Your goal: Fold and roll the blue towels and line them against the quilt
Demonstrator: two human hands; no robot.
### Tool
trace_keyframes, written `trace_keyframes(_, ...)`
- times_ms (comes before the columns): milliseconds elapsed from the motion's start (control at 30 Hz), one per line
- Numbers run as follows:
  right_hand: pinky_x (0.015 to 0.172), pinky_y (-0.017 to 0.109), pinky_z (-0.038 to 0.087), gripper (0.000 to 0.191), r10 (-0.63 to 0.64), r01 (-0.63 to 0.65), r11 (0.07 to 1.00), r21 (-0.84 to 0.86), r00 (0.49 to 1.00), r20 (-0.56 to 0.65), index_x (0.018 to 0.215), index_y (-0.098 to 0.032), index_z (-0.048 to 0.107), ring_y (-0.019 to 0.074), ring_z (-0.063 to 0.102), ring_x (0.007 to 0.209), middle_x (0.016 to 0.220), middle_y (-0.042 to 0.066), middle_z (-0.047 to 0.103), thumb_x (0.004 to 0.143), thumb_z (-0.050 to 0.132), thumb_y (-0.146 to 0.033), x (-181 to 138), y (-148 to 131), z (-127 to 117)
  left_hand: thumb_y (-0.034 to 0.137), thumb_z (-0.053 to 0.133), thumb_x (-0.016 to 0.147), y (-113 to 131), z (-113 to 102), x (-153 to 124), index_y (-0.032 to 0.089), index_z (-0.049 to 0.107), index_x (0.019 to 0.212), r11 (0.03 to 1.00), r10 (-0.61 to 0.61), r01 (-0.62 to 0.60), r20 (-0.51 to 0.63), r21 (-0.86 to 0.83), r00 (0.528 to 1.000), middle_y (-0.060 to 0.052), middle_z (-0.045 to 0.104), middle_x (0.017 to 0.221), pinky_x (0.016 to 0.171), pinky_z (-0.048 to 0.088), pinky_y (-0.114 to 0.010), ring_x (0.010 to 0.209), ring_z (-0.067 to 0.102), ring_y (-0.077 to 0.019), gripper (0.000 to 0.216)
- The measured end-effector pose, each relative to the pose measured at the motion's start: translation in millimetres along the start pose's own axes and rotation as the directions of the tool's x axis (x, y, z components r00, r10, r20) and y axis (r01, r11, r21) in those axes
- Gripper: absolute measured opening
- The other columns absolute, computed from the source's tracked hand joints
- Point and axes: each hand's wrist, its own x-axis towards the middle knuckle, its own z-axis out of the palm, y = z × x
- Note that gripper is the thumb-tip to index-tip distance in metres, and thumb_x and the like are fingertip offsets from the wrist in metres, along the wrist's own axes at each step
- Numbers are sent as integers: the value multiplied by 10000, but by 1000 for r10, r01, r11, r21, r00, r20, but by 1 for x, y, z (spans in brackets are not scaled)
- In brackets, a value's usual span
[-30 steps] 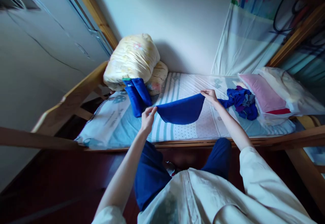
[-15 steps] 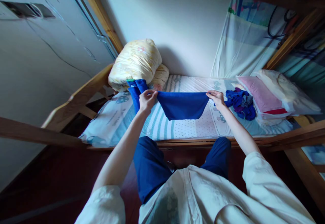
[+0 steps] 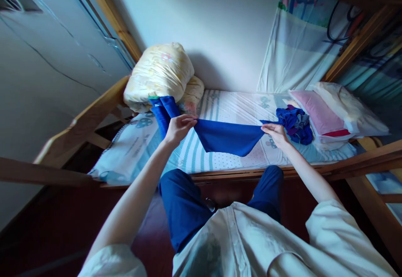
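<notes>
A blue cloth (image 3: 229, 136) hangs stretched between my two hands above the striped mattress (image 3: 220, 105) of a wooden bunk bed. My left hand (image 3: 178, 127) pinches its left corner, close to a folded blue garment (image 3: 163, 111) that leans against a rolled yellow quilt (image 3: 158, 76). My right hand (image 3: 275, 134) grips the cloth's right corner, just left of a crumpled heap of blue and purple clothes (image 3: 295, 122). The cloth sags in the middle and its lower edge nearly touches the sheet.
A pink pillow (image 3: 315, 113) and a white pillow (image 3: 347, 107) lie at the bed's right end. The wooden bed rail (image 3: 251, 174) runs in front of my knees. A grey cabinet (image 3: 47, 59) stands on the left, and a patterned sheet (image 3: 301, 46) hangs on the wall.
Both hands moved further apart and the cloth went from a slack arc to a taut stretched band. My right hand shifted right and lower, toward the clothes heap.
</notes>
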Motion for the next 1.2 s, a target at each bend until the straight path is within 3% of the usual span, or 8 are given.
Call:
trace_keyframes(233,846,394,609,497,98,-97,995,28,995,-5,778,-215,793,238,758,843,845,66,800,403,1015,-454,-45,13,-18,626,923,497,-2,-6,-28,138,772,920,991,-121,125,104,-38,987,-84,719,774,618,467,-280,709,624,-192,663)
trace_keyframes(400,796,369,592,498,143,-143,990,2,990,-9,794,-207,769,227,746,827,835,70,789,429,1004,-451,-44,27,-20,587,945,474,-27,-8,-21,151,782,892,983,-179,184,138,-23,974,-92,733,766,624,465,-285,720,636,-202,626)
trace_keyframes(567,616,258,493,488,202,-201,979,-27,979,2,851,-198,761,146,679,714,828,36,767,458,979,-388,-5,39,-7,428,895,524,-57,4,16,136,778,832,978,-209,208,150,24,966,-74,701,660,553,404,-270,590,573,-166,440)
trace_keyframes(667,564,222,428,507,177,-179,984,-28,983,-44,891,-196,760,116,632,682,781,2,738,454,955,-362,32,43,8,317,823,552,-62,20,47,128,749,778,973,-224,220,57,65,973,-47,659,586,574,437,-279,562,579,-167,303)
trace_keyframes(867,716,264,512,517,-70,63,996,-57,987,-143,955,-185,743,141,640,755,815,7,735,545,888,-463,87,50,27,267,715,647,-51,37,87,141,727,877,997,-58,63,-92,46,994,-55,732,745,660,507,-276,701,696,-203,262)
trace_keyframes(1000,761,293,526,458,-177,157,978,-138,974,-140,877,-184,734,170,656,786,870,49,754,617,820,-550,89,78,27,306,699,706,-68,34,70,159,723,895,993,52,-37,-130,113,990,-56,743,807,730,529,-276,777,711,-205,240)
trace_keyframes(1100,725,301,524,406,-127,103,969,-225,987,-96,781,-187,720,184,653,747,838,63,752,648,764,-568,75,117,26,325,700,727,-102,35,39,176,730,877,983,43,-16,-144,182,989,-60,746,843,793,521,-286,828,703,-210,213)
trace_keyframes(1200,732,323,541,314,-22,0,945,-326,998,-64,732,-201,714,208,666,753,840,77,766,681,725,-510,52,164,27,309,681,742,-149,41,-1,198,735,860,964,-58,91,-135,250,989,-68,741,871,805,498,-302,795,661,-203,171)
